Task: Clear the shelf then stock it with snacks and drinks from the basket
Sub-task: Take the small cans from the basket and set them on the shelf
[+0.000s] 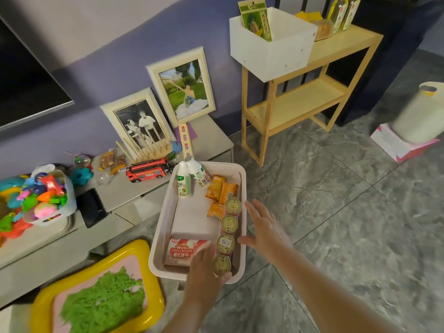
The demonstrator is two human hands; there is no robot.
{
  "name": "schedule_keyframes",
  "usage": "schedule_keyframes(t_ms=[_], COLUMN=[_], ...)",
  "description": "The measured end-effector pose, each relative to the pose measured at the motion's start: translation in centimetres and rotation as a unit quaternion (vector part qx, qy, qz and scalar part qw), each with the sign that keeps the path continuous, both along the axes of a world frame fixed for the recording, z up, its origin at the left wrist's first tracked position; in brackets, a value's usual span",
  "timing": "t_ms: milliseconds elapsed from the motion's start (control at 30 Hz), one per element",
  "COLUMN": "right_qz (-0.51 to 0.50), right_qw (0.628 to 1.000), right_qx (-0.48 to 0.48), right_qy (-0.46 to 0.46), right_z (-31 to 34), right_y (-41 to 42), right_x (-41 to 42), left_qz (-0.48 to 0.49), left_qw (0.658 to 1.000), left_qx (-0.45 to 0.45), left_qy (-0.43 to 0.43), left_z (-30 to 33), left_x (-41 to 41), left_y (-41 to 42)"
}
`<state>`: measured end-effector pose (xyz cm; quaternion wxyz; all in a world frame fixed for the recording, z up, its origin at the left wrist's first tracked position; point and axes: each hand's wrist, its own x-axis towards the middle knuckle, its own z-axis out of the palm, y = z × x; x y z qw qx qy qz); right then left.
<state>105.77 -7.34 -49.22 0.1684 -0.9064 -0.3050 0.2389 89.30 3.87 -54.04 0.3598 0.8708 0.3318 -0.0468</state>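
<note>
A white basket (243,188) is held out in front of me above the floor. Inside lie two white drink bottles (189,177), orange snack packets (221,191), a row of round yellow-lidded cups (229,224) and a red wafer biscuit pack (182,252). My left hand (204,275) grips the basket's near rim. My right hand (264,227) hovers with fingers spread just beside the basket's right rim. The wooden shelf (295,102) stands against the wall ahead; its top carries a white box (271,51) with a green packet (257,20) in it, plus bottles (343,13).
A low grey cabinet (134,191) on the left holds photo frames, a red toy bus (149,173) and a bin of colourful toys. A yellow tray of green sand (101,294) lies near my feet. A white cylinder on a pink box (420,116) stands at the right.
</note>
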Motion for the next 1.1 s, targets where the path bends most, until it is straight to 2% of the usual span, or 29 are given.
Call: schedule_keyframes(t_ms=[133, 267, 400, 633, 800, 933, 1100], right_qz=[0.020, 0.024, 0.022, 0.036, 0.055, 0.050, 0.031], right_qw=[1.000, 0.999, 0.998, 0.992, 0.995, 0.994, 0.993], right_qx=[0.011, 0.024, 0.051, 0.098, 0.078, 0.090, 0.109], right_qy=[0.009, 0.020, 0.039, 0.069, 0.023, -0.020, -0.022], right_z=[-2.3, -3.8, -5.0, -6.9, -7.6, -7.6, -7.6], right_y=[1.2, 1.9, 2.8, 3.6, 4.0, 5.7, 6.9], right_x=[0.8, 1.2, 1.6, 2.6, 3.6, 4.3, 5.1], left_qz=[0.024, 0.051, 0.032, -0.011, -0.054, -0.078, -0.070], left_qw=[1.000, 0.998, 0.999, 0.990, 0.994, 0.993, 0.992], left_qx=[0.014, -0.017, -0.004, -0.103, -0.061, -0.061, -0.088], left_qy=[0.008, 0.015, 0.013, -0.093, -0.077, -0.067, -0.065], left_z=[-2.9, -4.7, -4.9, -2.6, -2.5, -2.7, -1.8], left_x=[0.4, 0.8, 0.7, 0.6, 1.2, 1.5, 1.4], left_y=[-1.2, -1.6, -1.2, 5.0, 11.1, 12.3, 12.7])
